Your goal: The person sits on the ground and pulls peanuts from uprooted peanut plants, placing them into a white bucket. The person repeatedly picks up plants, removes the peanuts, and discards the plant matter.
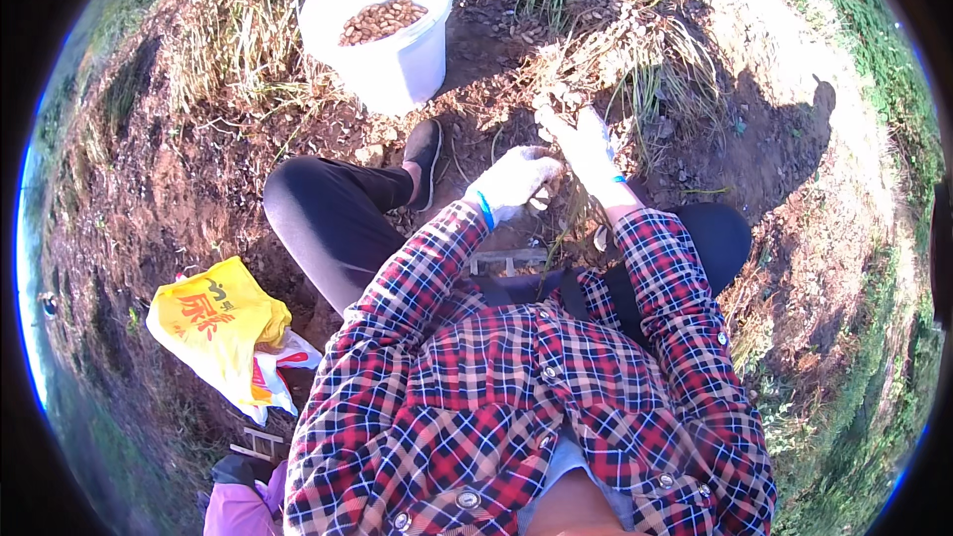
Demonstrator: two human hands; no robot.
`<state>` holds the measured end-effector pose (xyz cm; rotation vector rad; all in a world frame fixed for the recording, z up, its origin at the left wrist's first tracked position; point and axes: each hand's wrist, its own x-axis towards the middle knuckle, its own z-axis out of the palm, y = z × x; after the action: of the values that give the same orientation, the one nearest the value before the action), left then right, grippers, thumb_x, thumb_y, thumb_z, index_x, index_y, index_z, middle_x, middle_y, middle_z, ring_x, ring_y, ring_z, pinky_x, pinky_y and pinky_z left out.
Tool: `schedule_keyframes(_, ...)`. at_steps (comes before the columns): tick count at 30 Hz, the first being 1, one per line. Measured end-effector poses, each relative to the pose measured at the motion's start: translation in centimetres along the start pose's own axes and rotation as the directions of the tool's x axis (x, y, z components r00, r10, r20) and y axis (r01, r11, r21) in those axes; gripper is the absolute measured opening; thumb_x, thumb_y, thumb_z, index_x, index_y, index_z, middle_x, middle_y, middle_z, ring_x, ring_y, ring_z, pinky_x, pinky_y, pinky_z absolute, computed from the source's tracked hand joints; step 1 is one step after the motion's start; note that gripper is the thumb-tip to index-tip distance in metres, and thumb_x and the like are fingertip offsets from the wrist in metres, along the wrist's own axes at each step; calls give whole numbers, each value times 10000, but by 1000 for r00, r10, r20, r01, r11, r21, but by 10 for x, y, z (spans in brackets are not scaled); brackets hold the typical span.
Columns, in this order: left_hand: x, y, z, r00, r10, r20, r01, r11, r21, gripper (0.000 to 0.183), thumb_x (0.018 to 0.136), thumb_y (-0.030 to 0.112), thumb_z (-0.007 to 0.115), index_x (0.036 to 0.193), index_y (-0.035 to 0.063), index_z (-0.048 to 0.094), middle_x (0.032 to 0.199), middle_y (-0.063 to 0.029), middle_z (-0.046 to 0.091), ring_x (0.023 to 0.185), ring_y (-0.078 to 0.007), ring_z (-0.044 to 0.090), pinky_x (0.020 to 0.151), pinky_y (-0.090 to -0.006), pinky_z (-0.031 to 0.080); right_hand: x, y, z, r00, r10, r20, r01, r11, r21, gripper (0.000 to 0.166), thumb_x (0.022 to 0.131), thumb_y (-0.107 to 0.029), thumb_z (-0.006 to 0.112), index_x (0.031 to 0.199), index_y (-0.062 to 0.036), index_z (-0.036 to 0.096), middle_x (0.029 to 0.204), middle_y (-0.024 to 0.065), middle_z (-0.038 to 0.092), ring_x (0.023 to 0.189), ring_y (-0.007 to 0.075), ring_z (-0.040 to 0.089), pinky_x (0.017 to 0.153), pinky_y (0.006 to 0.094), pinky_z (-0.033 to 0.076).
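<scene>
Both my hands wear white work gloves with blue cuffs. My right hand (590, 149) grips a peanut plant (576, 212), whose stems hang down below the wrist toward my lap. A pale, soil-coloured clump at its fingertips looks like roots and pods, but glare blurs it. Just to the left, my left hand (510, 180) is curled with its fingers close to the plant. Small pale pieces show under those fingers; whether they are held pods is unclear. Beyond my foot stands a white plastic bucket (406, 78), partly filled with peanuts in the shell (382, 20).
A heap of pulled peanut plants (651, 74) lies ahead right, with dry stalks (231, 52) left of the bucket. A yellow plastic bag (216, 320) bearing print lies at left. Behind it are a small slatted frame (260, 443) and purple fabric (242, 510).
</scene>
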<state>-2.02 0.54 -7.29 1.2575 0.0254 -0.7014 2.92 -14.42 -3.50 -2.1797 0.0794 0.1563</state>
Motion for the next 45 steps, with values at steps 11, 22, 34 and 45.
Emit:
schedule_keyframes(11, -63, -50, 10, 984, -120, 135, -1, 744, 668, 369, 918, 246, 593, 1195, 4, 631, 1021, -138, 690, 937, -236, 669, 848, -325, 532, 44, 34, -34, 917, 342, -205, -313, 936, 159, 605, 887, -458, 661, 1241, 27, 589, 925, 87, 658, 653, 164, 587, 534, 288, 487)
schedule_keyframes(22, -10, 173, -151, 646, 588, -486, -337, 791, 510, 641, 970, 296, 594, 1474, 13, 317, 999, -128, 640, 786, -183, 675, 675, -316, 595, 50, 43, -58, 992, 46, 122, -90, 921, 379, 813, 921, -524, 602, 1412, 96, 413, 1405, 187, 522, 1300, 236, 481, 1090, 339, 362)
schedule_keyframes(34, 58, 14, -6, 979, 117, -169, -141, 980, -140, 615, 1042, 543, 335, 1340, 40, 526, 1210, -69, 591, 1063, -142, 545, 920, -286, 456, 28, 54, -63, 912, -408, -50, 409, 913, 9, 427, 916, -92, 530, 1336, -14, 511, 1150, 182, 633, 1075, 323, 595, 957, 392, 472)
schedule_keyframes(45, 20, 19, 44, 840, 539, -64, -385, 675, 630, 802, 952, 294, 574, 1545, 35, 100, 1230, -298, 581, 1117, -430, 591, 960, -474, 459, 18, 35, -64, 979, -149, 137, 28, 772, 635, 352, 990, -230, 548, 1244, -3, 632, 1222, 97, 652, 1095, 181, 609, 960, 280, 453)
